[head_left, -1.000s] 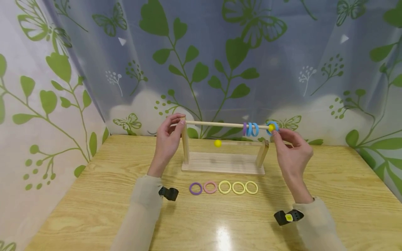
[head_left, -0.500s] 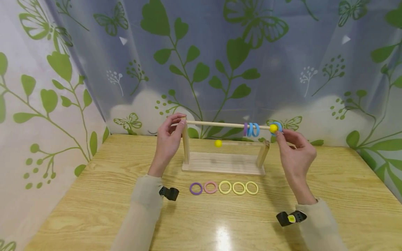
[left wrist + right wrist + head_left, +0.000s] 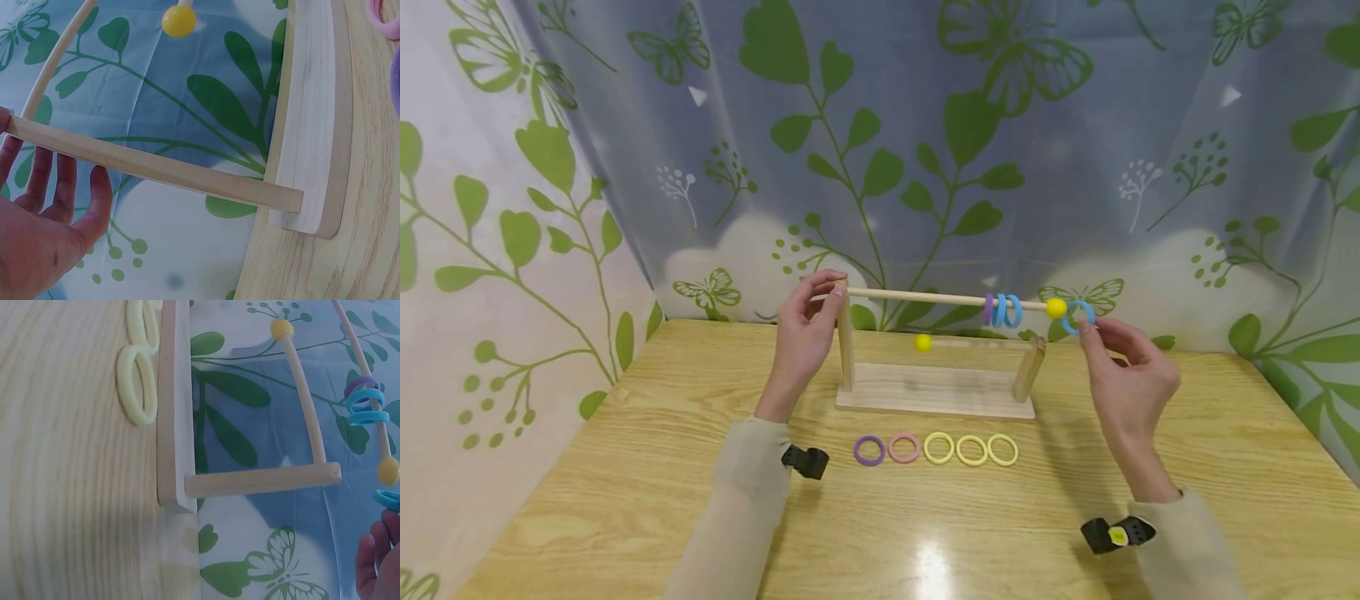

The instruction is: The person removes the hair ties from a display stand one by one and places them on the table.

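Note:
A wooden stand (image 3: 936, 392) holds an upper rod (image 3: 917, 296) and a lower rod (image 3: 303, 394), each tipped with a yellow ball. My left hand (image 3: 805, 333) grips the top of the tall left post (image 3: 156, 161), thumb in front. Between thumb and fingertips my right hand (image 3: 1131, 383) pinches a blue ring (image 3: 1078, 317), just off the right end of the upper rod beside its yellow ball (image 3: 1056, 308). Two more blue rings (image 3: 1013, 311) and a purple ring (image 3: 988, 309) hang on that rod. The lower rod's yellow ball (image 3: 922, 342) points left, and that rod bears no rings.
In front of the stand, a row of rings lies flat on the wooden table (image 3: 970, 517): a purple ring (image 3: 869, 451), a pink ring (image 3: 904, 448) and three yellow rings (image 3: 938, 448). A patterned curtain (image 3: 880, 167) hangs close behind the stand.
My right hand has moved right, drawing the blue ring from around the rod's ball end to just beyond it. The left hand keeps its grip on the post.

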A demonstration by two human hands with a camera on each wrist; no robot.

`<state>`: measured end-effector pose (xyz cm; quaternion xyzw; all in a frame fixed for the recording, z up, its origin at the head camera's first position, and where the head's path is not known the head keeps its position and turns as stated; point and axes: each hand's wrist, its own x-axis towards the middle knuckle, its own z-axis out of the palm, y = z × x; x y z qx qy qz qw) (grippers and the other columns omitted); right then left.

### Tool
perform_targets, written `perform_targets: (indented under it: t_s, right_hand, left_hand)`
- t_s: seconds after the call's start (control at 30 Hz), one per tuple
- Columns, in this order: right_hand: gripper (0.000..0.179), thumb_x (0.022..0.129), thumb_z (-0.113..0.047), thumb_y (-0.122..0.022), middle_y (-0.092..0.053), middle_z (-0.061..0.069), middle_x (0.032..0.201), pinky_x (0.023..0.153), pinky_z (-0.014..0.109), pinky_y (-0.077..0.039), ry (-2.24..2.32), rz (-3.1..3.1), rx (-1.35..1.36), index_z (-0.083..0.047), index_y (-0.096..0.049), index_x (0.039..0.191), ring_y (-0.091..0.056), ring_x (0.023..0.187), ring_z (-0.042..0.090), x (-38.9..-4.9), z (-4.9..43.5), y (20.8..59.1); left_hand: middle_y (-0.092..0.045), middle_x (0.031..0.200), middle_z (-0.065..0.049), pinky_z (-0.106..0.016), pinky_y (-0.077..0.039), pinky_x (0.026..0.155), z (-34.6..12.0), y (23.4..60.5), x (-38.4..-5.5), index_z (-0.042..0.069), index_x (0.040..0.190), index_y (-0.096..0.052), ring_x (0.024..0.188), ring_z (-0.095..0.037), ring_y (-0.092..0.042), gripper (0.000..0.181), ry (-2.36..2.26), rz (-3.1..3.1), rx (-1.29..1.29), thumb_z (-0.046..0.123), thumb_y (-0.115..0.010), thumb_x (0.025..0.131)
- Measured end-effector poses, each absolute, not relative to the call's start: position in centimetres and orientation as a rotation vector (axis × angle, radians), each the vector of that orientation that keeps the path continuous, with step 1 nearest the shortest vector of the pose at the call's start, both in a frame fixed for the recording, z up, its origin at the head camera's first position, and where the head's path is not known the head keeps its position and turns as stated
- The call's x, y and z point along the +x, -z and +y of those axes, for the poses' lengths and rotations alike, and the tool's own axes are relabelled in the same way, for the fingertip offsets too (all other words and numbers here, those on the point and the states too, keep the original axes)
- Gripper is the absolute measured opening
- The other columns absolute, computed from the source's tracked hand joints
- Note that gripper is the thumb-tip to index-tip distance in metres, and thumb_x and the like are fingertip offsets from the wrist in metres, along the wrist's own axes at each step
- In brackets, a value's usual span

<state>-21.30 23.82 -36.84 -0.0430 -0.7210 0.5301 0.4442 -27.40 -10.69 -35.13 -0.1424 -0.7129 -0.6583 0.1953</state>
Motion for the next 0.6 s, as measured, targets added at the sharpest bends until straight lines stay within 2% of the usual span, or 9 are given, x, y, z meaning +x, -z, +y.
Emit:
perform_targets:
  t_s: [0.6]
  right_hand:
    - [0.020,0.088,-0.009,-0.080,-0.070,-0.030,0.081,0.064,0.007,-0.052,-1.301,-1.861,-0.050,0.002,-0.079,0.104,-0.067,0.074,-0.009,-20.1,24.9,37.6]
  left_hand:
    - [-0.064,0.113,-0.011,-0.022,-0.057,0.074,-10.7,35.0,-27.4,0.007,0.126,-0.067,0.095,-0.025,-0.065,0.024,1.866,-2.002,-0.390,0.016,-0.059,0.104]
